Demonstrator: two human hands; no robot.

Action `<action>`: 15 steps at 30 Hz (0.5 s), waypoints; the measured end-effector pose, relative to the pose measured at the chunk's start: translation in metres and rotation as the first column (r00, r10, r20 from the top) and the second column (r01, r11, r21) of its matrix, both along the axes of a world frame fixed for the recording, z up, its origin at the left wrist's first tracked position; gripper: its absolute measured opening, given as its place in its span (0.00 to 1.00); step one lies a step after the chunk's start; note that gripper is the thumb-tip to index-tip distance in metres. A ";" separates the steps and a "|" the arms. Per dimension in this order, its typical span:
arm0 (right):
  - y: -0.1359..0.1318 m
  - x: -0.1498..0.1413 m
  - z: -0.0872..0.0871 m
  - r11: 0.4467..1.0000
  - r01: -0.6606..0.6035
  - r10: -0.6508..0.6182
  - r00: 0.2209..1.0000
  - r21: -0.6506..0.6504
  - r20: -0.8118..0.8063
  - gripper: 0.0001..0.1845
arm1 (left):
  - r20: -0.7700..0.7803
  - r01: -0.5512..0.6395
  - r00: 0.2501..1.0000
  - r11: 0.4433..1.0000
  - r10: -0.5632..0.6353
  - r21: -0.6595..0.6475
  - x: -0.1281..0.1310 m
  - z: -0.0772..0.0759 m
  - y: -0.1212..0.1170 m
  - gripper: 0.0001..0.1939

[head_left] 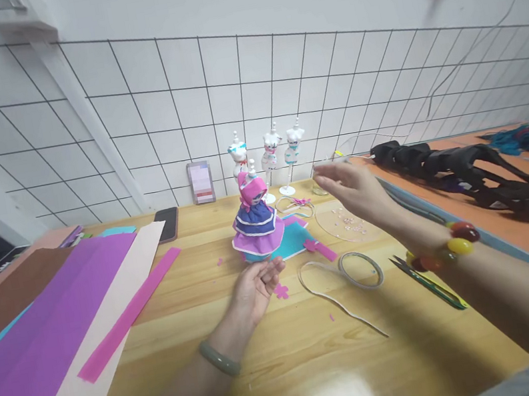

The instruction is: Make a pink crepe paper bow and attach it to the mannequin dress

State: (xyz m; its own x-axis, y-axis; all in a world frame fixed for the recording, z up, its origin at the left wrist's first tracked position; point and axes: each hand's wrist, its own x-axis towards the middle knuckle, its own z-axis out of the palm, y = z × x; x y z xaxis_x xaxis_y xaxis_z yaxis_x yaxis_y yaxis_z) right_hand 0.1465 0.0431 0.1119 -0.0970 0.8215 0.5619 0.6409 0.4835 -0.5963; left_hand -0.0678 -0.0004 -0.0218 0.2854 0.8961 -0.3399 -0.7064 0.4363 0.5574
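Note:
My left hand (257,285) is palm up just in front of a doll-sized dress form, its fingers loosely curled and nothing visible in them. The small form wears a tiered purple and blue dress (256,221) with white trim and a pink piece at the top. A pink flower cutout (281,291) lies beside the left fingertips. Raised over the right side of the table, my right hand (348,189) has its fingers stretched out to the left. Beneath it is a clear round sheet with small beads (348,222). Its thumb is hidden.
Three bare white dress forms (270,149) stand at the back. Yellow-green snips (431,285), a roll of tape (360,270) and a white cord (347,309) lie at right. Coloured sheets (53,301), a pink strip (132,315) and a phone (167,224) are at left.

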 end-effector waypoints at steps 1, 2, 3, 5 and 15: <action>-0.001 0.014 -0.013 0.998 0.037 -0.037 0.999 -0.056 -0.002 0.19 | -0.010 0.016 1.000 1.000 -0.016 -0.008 0.001 0.001 -0.001 0.07; -0.004 0.028 -0.026 0.991 0.069 -0.069 0.998 -0.111 0.003 0.20 | -0.022 0.033 0.999 0.999 -0.034 -0.016 0.002 0.001 -0.003 0.07; -0.007 0.041 -0.039 0.980 0.087 -0.085 0.996 -0.178 0.022 0.20 | -0.037 0.055 0.998 0.998 -0.056 -0.024 0.003 0.002 -0.004 0.08; -0.017 0.063 -0.060 0.954 0.121 -0.111 0.992 -0.273 0.051 0.20 | -0.075 0.103 0.992 0.994 -0.105 -0.031 0.006 0.004 -0.008 0.08; -0.060 0.100 -0.111 0.873 0.187 -0.114 0.976 -0.451 0.183 0.17 | -0.477 0.374 0.830 0.923 -0.291 0.087 0.021 0.014 -0.025 0.14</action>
State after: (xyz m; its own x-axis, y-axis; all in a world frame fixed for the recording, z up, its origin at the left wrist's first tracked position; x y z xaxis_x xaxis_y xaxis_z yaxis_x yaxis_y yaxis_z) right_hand 0.2465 -0.0173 0.0010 -0.0022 0.9948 0.1020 0.7808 0.0654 -0.6214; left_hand -0.0463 -0.0256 -0.0081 0.4307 0.8295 -0.3555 -0.1918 0.4690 0.8621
